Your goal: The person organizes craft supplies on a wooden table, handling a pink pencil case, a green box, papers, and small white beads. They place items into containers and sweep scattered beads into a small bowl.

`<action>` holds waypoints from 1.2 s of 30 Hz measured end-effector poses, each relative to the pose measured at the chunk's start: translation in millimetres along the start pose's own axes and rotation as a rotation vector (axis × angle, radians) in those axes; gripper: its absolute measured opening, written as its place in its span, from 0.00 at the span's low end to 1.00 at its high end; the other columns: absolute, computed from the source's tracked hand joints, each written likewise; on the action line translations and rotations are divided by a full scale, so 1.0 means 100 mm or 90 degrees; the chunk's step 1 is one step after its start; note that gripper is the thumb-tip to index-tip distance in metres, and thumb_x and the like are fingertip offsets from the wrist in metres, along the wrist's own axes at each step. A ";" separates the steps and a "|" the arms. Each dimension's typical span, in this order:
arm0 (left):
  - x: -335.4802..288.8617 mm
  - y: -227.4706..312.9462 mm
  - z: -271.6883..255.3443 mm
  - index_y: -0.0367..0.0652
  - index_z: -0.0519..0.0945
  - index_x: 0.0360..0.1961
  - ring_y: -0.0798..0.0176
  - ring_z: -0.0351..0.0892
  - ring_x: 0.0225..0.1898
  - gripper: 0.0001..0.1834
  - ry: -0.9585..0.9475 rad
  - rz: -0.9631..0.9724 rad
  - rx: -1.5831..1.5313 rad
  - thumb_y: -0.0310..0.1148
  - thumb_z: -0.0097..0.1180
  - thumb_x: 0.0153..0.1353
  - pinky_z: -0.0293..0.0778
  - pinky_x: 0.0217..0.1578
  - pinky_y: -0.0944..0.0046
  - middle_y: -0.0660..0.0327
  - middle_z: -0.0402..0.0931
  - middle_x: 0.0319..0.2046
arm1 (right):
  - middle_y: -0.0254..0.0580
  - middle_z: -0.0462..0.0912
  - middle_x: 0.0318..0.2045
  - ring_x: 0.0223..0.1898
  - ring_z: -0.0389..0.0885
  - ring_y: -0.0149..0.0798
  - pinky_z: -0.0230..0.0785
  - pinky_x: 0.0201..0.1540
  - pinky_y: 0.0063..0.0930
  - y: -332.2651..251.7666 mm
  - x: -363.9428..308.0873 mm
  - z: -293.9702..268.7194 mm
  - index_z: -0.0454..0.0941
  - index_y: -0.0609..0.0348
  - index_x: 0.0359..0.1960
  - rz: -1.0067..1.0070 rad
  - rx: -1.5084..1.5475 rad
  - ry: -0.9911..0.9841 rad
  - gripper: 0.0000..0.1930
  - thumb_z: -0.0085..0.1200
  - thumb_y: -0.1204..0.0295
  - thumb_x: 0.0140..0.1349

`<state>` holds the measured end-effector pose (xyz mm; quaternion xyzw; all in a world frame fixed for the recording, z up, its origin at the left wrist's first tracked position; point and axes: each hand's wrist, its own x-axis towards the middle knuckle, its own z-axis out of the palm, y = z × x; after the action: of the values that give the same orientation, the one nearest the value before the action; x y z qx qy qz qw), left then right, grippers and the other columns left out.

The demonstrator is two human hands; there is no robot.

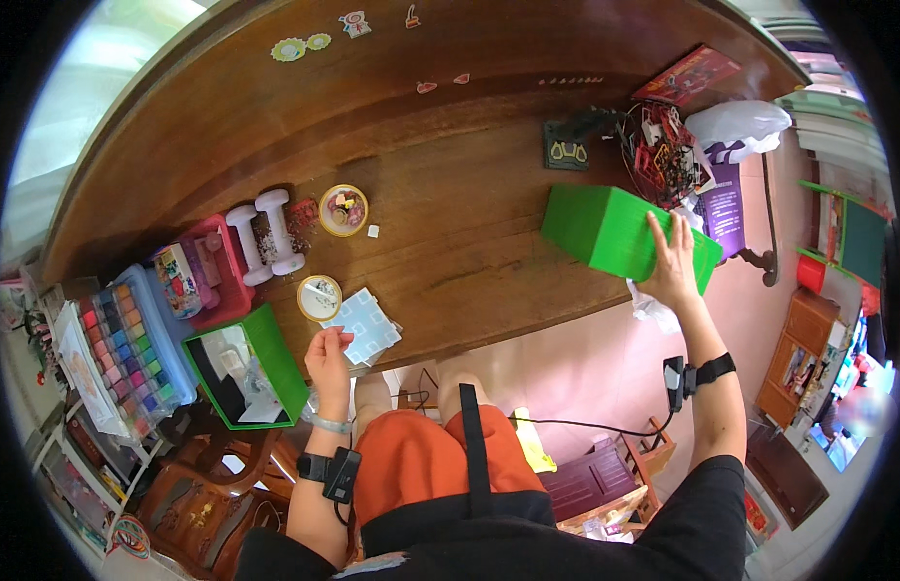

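While the brown wooden table [450,252] takes the largest place before the person, the work seems to be at its right end, where a green box [605,228] stands by the front corner, one part of it apparently reaching past the edge. At the left is a second green box [275,358], open, with things inside, near a pink basket [235,266] and two pale dumbbells [278,232]. On the first box lies the right hand [671,257], its fingers spread rather wide; the thumb is not clear to see, so one cannot tell whether the box is gripped or only steadied. The step in hand is, most likely, the handling of this box, and the next move would call for a firm, balanced hold, because the overhanging part could tip. The left hand [329,363] has its fingers bent inward with the tips close together; no object is seen in them, though a very small one could be hidden. Just beside it are patterned cards [365,327], then a bowl [319,319] with pale contents; farther back come another bowl [343,234] with coloured pieces and, smallest, a white cube [373,231].
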<state>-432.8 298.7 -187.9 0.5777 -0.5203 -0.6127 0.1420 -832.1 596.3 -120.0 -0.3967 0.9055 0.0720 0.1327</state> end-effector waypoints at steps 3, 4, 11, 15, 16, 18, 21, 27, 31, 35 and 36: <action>0.04 0.07 0.10 0.34 0.74 0.32 0.70 0.74 0.28 0.13 -0.007 -0.003 0.005 0.35 0.44 0.61 0.71 0.32 0.72 0.60 0.75 0.25 | 0.59 0.47 0.58 0.59 0.47 0.62 0.46 0.59 0.47 0.21 0.07 0.09 0.48 0.45 0.61 0.073 0.017 0.020 0.56 0.68 0.69 0.22; 0.04 0.10 0.14 0.34 0.74 0.32 0.70 0.74 0.28 0.13 -0.005 -0.003 0.006 0.34 0.44 0.61 0.70 0.32 0.72 0.60 0.75 0.25 | 0.59 0.46 0.59 0.60 0.46 0.61 0.47 0.59 0.46 0.22 0.09 0.09 0.48 0.45 0.61 0.094 0.007 0.003 0.55 0.68 0.70 0.24; 0.07 0.00 0.31 0.35 0.74 0.33 0.71 0.72 0.28 0.09 0.006 -0.028 -0.024 0.31 0.48 0.58 0.69 0.31 0.73 0.61 0.75 0.26 | 0.49 0.68 0.41 0.45 0.66 0.49 0.60 0.48 0.39 -0.70 0.23 0.31 0.69 0.59 0.41 -0.024 0.257 0.231 0.21 0.60 0.73 0.43; 0.31 -0.25 0.54 0.34 0.73 0.33 0.70 0.73 0.29 0.08 -0.061 -0.008 0.043 0.28 0.52 0.54 0.70 0.32 0.71 0.61 0.75 0.27 | 0.47 0.76 0.27 0.28 0.76 0.42 0.68 0.31 0.29 -1.38 0.61 1.09 0.74 0.64 0.29 0.102 0.557 0.017 0.09 0.57 0.74 0.47; 0.42 -0.29 0.68 0.34 0.73 0.33 0.69 0.73 0.29 0.08 -0.079 0.009 0.077 0.27 0.53 0.53 0.70 0.32 0.70 0.60 0.75 0.27 | 0.48 0.77 0.27 0.28 0.76 0.42 0.68 0.31 0.30 -1.43 0.74 1.39 0.75 0.66 0.30 0.182 0.578 -0.011 0.09 0.57 0.74 0.48; 0.62 -0.43 0.98 0.35 0.74 0.33 0.67 0.74 0.29 0.09 -0.111 0.059 0.151 0.27 0.55 0.51 0.70 0.31 0.69 0.58 0.75 0.28 | 0.50 0.77 0.27 0.28 0.76 0.43 0.68 0.31 0.30 -1.46 1.00 1.86 0.75 0.67 0.30 0.231 0.562 0.010 0.10 0.58 0.73 0.48; 0.92 -0.41 1.58 0.34 0.74 0.35 0.62 0.73 0.29 0.10 -0.171 0.170 0.248 0.26 0.54 0.50 0.69 0.31 0.69 0.57 0.74 0.29 | 0.51 0.77 0.26 0.28 0.76 0.43 0.68 0.30 0.30 -1.52 1.29 2.29 0.75 0.69 0.29 0.274 0.524 0.073 0.12 0.58 0.71 0.48; 1.40 -0.76 2.41 0.33 0.73 0.31 0.51 0.70 0.36 0.09 -0.203 0.394 0.318 0.26 0.55 0.49 0.67 0.36 0.61 0.52 0.70 0.29 | 0.50 0.75 0.25 0.27 0.75 0.47 0.67 0.30 0.33 -1.56 1.42 2.44 0.74 0.67 0.26 0.184 0.453 0.149 0.09 0.57 0.72 0.48; 1.51 -0.86 2.61 0.35 0.73 0.28 0.50 0.68 0.36 0.06 -0.214 0.411 0.358 0.25 0.54 0.49 0.67 0.36 0.59 0.52 0.70 0.28 | 0.47 0.72 0.25 0.26 0.72 0.50 0.65 0.28 0.35 -1.54 1.33 2.51 0.72 0.64 0.25 0.058 0.397 0.182 0.05 0.55 0.76 0.49; 1.56 -0.92 2.68 0.35 0.74 0.27 0.50 0.69 0.35 0.05 -0.224 0.399 0.428 0.25 0.54 0.48 0.67 0.35 0.58 0.52 0.70 0.28 | 0.48 0.70 0.26 0.25 0.71 0.49 0.64 0.27 0.35 -1.50 1.33 2.56 0.70 0.65 0.25 0.000 0.361 0.206 0.04 0.53 0.78 0.51; 1.57 -0.91 2.68 0.36 0.74 0.28 0.50 0.69 0.35 0.06 -0.221 0.403 0.436 0.25 0.54 0.48 0.68 0.35 0.58 0.53 0.70 0.29 | 0.48 0.70 0.26 0.25 0.72 0.48 0.65 0.27 0.34 -1.48 1.35 2.56 0.70 0.65 0.25 -0.001 0.375 0.210 0.04 0.53 0.78 0.51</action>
<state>-669.2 342.2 -405.1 0.2944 -0.8576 -0.4202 0.0343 -763.4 462.6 -408.0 -0.3479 0.8965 -0.2581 0.0934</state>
